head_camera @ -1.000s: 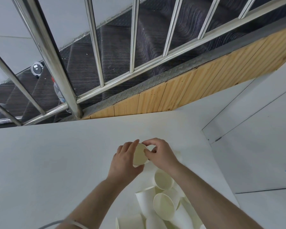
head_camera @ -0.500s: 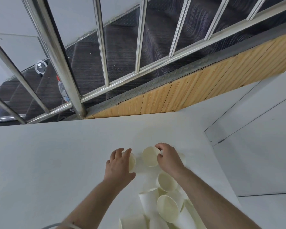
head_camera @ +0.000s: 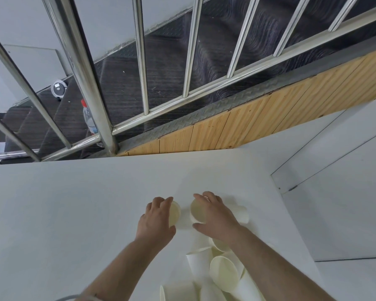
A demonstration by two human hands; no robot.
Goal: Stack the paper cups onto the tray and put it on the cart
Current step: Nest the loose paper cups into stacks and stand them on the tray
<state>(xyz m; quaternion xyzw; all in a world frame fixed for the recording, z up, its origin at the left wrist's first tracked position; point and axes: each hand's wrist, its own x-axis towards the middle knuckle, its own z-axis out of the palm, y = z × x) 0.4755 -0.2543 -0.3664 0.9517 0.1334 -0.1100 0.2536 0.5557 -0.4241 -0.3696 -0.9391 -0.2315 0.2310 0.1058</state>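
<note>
My left hand (head_camera: 155, 220) grips a white paper cup (head_camera: 174, 213) low over the white table (head_camera: 63, 213), its mouth turned to the right. My right hand (head_camera: 215, 216) holds a second paper cup (head_camera: 197, 211) just beside it, mouth facing left; a narrow gap separates the two cups. Another cup (head_camera: 240, 213) lies on its side right of my right hand. Several loose paper cups (head_camera: 221, 272) lie in a heap near the table's front edge, under my right forearm. No tray or cart is in view.
A steel railing (head_camera: 89, 83) and a wooden-edged dark staircase (head_camera: 237, 127) rise behind the table. A plastic bottle with a red cap (head_camera: 88, 117) stands on a step behind the railing post. The table's right edge (head_camera: 291, 213) drops to grey floor.
The two cups were pressed together between my hands a second ago. They have since come apart, one in each hand, and both hands have lowered toward the table.
</note>
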